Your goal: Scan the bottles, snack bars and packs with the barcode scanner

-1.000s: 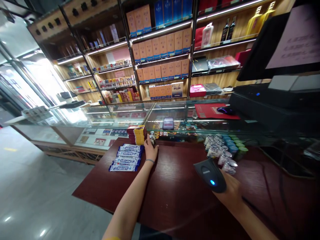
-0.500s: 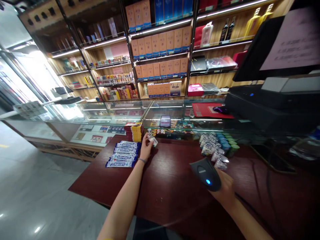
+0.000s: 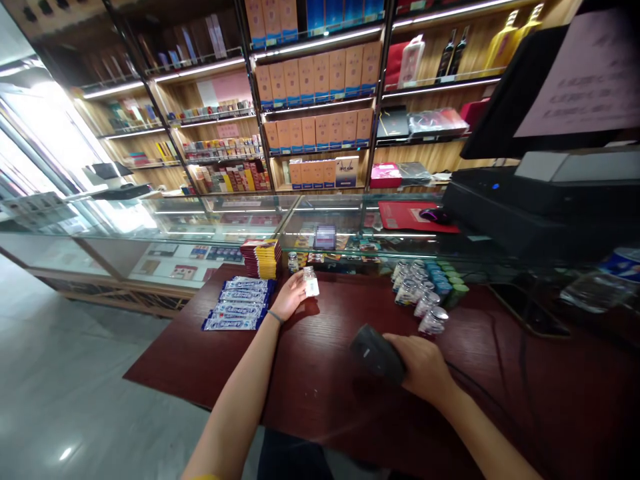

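My left hand (image 3: 291, 298) is closed round a small clear jar with a white label (image 3: 311, 283), held just above the dark red table (image 3: 320, 393). My right hand (image 3: 423, 365) grips a black barcode scanner (image 3: 376, 355), its head turned left toward the jar. Another small jar (image 3: 293, 261) stands on the table behind the left hand. Left of that hand lie several blue and white bars (image 3: 239, 303) in a row, with a stack of red and yellow bars (image 3: 261, 257) behind them.
A cluster of small silver-lidded jars and green and blue-lidded ones (image 3: 425, 291) stands at the right. A glass counter (image 3: 280, 223) runs behind the table, with a red mat and mouse (image 3: 417, 216), a till and screen (image 3: 545, 133). Shelves of boxes fill the back wall.
My left hand picked a small jar up from beside the stack of bars and drew it back toward me. My right hand swung the scanner left and down toward it.
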`<state>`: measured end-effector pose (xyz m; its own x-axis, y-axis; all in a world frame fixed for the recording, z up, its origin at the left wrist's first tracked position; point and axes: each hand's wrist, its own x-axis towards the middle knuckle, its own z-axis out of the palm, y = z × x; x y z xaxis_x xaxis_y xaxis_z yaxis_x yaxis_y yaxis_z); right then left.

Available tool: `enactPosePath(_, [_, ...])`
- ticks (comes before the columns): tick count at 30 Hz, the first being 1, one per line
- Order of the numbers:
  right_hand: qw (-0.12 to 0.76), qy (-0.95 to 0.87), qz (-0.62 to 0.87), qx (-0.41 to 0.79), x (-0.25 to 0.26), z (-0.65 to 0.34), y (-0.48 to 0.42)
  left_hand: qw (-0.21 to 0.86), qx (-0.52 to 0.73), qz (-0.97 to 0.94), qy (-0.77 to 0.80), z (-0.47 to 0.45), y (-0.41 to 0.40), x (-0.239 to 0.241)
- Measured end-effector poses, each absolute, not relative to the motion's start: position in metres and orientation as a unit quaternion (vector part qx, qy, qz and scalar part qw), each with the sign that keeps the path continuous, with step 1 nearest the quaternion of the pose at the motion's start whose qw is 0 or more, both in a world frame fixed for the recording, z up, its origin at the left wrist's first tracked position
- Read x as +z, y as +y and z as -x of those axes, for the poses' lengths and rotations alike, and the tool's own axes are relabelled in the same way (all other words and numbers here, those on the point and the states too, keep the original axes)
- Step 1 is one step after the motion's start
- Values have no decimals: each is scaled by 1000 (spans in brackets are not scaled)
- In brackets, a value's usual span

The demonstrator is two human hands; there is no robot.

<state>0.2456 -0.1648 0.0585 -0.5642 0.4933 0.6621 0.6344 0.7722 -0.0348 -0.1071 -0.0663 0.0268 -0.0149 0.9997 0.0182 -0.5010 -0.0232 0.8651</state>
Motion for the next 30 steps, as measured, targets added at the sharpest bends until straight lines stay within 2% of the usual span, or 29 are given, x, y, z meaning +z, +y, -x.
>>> enactPosePath(4, [352, -882, 284, -135, 62, -244, -165, 604, 623, -357, 346, 106, -64, 25])
enactPosePath(11, [396, -863, 291, -120, 68, -249, -162, 601, 620, -355, 358, 107, -66, 26])
enactPosePath(17, [489, -788, 318, -196, 59, -272, -152, 589, 592, -411, 366, 91, -72, 42])
enactPosePath(21, [534, -705, 407, -229, 46, -295, -145, 541, 600, -452, 380, 59, -68, 52])
enactPosePath(25, [555, -646, 481, -210, 41, -312, -140, 496, 586, -493, 410, 14, -63, 57])
enactPosePath(30, [598, -583, 508, -210, 39, -321, -132, 436, 538, -558, 457, -47, -69, 55])
